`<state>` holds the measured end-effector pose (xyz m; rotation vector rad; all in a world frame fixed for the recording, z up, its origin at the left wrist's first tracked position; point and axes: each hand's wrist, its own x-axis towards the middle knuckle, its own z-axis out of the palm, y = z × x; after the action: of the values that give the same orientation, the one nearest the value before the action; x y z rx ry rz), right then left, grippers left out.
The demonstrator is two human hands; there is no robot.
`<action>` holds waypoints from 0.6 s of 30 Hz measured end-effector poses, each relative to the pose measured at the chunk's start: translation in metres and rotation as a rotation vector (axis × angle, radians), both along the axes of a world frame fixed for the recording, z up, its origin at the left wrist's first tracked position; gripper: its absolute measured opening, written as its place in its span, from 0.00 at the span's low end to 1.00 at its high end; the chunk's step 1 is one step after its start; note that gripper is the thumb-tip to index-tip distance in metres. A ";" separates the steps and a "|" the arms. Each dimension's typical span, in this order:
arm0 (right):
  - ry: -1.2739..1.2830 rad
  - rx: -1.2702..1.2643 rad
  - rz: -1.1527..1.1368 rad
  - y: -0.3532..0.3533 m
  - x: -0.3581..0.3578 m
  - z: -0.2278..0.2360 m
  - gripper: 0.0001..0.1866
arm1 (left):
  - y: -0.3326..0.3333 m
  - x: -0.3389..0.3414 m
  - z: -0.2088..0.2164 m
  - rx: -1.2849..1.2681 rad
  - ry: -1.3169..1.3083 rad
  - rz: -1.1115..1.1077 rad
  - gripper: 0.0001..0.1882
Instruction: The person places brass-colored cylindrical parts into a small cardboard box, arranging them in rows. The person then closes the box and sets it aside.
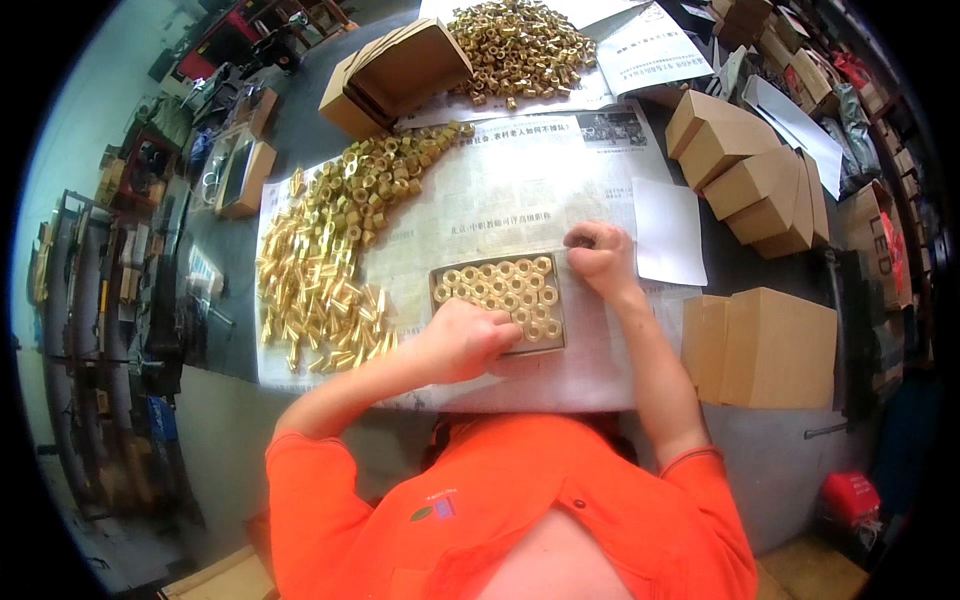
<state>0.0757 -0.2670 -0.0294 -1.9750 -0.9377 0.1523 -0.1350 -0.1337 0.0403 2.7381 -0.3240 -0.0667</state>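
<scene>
A shallow cardboard box [560, 345] lies in front of me, with rows of brass nuts [508, 283] standing on end inside it. Over the box's near left part reaches my left hand [465, 338], fingers curled down among the nuts and covering some of them. Whatever those fingertips pinch is hidden. Just off the box's right far corner, my right hand [603, 262] is closed, its fingers curled in; I cannot make out what is in them. To the left, slim brass fittings [315, 290] are heaped against a pile of brass nuts [375, 185].
Newspaper [490, 195] covers the table. An open cardboard box [400, 75] lies tipped at the back beside another heap of brass nuts [520, 50]. On the right are a white sheet [668, 232], several folded cartons [750, 180] and more cardboard boxes [775, 345] near the edge.
</scene>
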 end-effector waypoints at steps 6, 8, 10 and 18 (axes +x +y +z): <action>0.036 -0.004 -0.012 -0.003 0.000 0.000 0.10 | 0.070 0.051 0.022 -0.068 -0.244 0.388 0.06; 0.022 -0.005 0.008 -0.002 -0.001 0.001 0.11 | 0.124 0.079 0.007 -0.050 -0.201 0.648 0.08; -0.005 0.000 0.030 -0.001 0.002 0.000 0.12 | 0.158 0.099 -0.006 0.200 -0.253 0.758 0.12; 0.009 0.030 -0.002 -0.001 0.000 -0.001 0.10 | 0.193 0.140 -0.040 0.477 -0.100 0.788 0.13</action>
<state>0.0754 -0.2684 -0.0301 -1.9460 -0.9273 0.1446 0.0052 0.0592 -0.0001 3.1191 0.8551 0.2326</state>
